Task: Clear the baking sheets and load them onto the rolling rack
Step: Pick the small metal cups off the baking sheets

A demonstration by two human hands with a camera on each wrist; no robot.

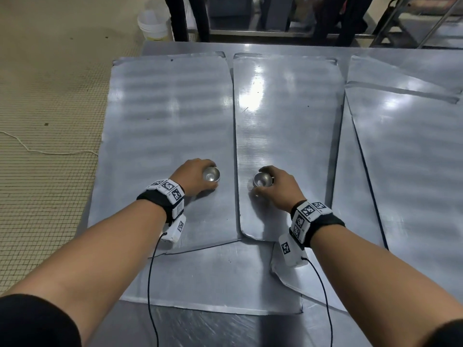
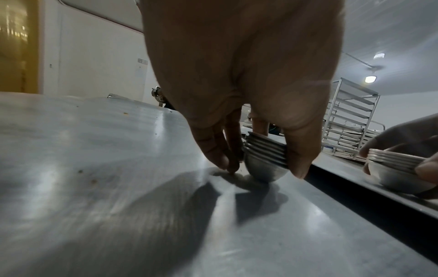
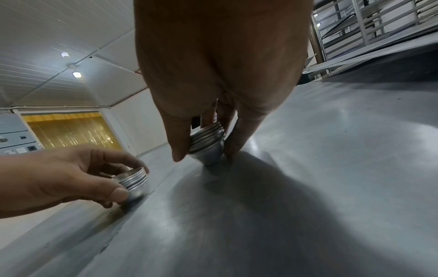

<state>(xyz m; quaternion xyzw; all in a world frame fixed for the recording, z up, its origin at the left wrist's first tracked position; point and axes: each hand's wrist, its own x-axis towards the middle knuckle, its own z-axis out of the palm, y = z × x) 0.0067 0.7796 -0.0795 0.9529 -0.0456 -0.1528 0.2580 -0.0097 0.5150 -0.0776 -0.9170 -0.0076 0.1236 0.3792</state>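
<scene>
Two bare metal baking sheets lie side by side on the steel table, the left sheet point(image 1: 162, 116) and the right sheet point(image 1: 288, 116). My left hand point(image 1: 204, 177) grips a stack of several nested small metal cups point(image 1: 212, 174) standing on the left sheet near its right edge; thumb and fingers pinch its rims point(image 2: 265, 155). My right hand point(image 1: 268, 182) grips a similar cup stack point(image 1: 262, 179) on the right sheet, with the fingers around the rims point(image 3: 208, 142). Both stacks touch their sheets.
More baking sheets point(image 1: 406, 146) overlap at the right, and another sheet point(image 1: 213, 279) lies under the near ends. A metal rolling rack point(image 2: 350, 120) holding trays stands beyond the table. A white bucket point(image 1: 152, 23) sits on the floor, far left.
</scene>
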